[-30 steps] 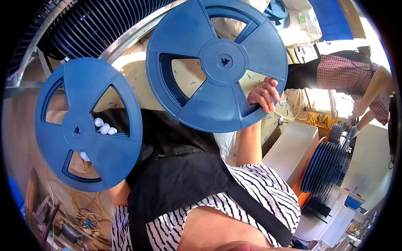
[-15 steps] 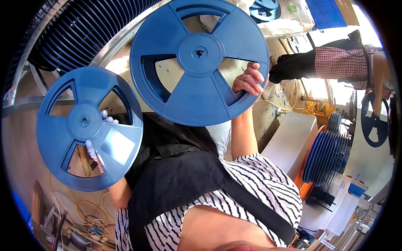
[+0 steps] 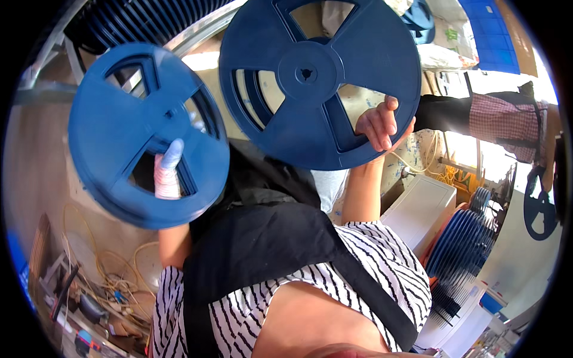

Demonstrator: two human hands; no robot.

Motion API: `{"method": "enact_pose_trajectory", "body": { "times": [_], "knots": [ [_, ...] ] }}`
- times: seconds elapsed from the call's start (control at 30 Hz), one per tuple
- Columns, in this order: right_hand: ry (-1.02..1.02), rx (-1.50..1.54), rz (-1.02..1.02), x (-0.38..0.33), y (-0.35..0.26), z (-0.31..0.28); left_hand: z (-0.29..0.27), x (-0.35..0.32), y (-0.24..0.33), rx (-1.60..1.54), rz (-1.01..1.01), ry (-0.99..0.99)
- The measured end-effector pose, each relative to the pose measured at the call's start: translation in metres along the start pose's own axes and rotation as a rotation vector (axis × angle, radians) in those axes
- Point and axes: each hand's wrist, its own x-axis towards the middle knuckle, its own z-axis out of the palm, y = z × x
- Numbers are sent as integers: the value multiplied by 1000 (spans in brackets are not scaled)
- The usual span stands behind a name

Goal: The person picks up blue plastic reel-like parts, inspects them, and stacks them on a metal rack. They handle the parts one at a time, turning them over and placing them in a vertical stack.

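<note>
In my left hand [image 3: 168, 173] is a blue plastic reel [image 3: 104, 125], tilted so that its thick rim shows. The thumb, in a whitish covering, lies over the face at one of its cut-outs, and covered fingertips show through another opening. My right hand [image 3: 382, 125] grips a larger blue plastic reel [image 3: 376, 59] by its lower right rim, fingers hooked through a cut-out. That reel faces up, and its top edge runs out of view. The two reels hang side by side in front of me, close together near their facing rims.
A row of dark reels [image 3: 131, 27] fills a metal rack at the upper left. More blue reels [image 3: 462, 238] stand stacked at the right beside a white box [image 3: 421, 206]. Another person [image 3: 507, 122] holds a dark reel [image 3: 540, 209]. Loose cables [image 3: 113, 268] lie at the lower left.
The left-hand reel has risen, shifted right and tilted, with the left thumb now further over its face. The right-hand reel appears further right as the whole view shifts. The other person's reel sits lower.
</note>
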Motion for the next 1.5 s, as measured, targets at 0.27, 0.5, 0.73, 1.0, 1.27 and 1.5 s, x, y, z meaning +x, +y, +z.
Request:
{"method": "enact_pose_trajectory", "body": {
  "times": [0.27,0.5,0.73,1.0,1.27,1.5],
  "knots": [
    [-389,-1587,408,13,104,81,-34,53,-79,320,98,-60],
    [-641,-1660,408,-2,156,100,5,35,-79,46,-85,-185],
    [-619,-1751,391,16,135,98,-6,32,-62,-113,-119,-264],
    [571,-831,143,11,27,18,-29,27,-29,-247,-41,-416],
    [684,-562,132,-23,-3,-50,-26,19,-14,-239,-81,-329],
    [823,-556,130,-31,-4,-70,-17,9,11,-156,-149,-177]
  ]
}}
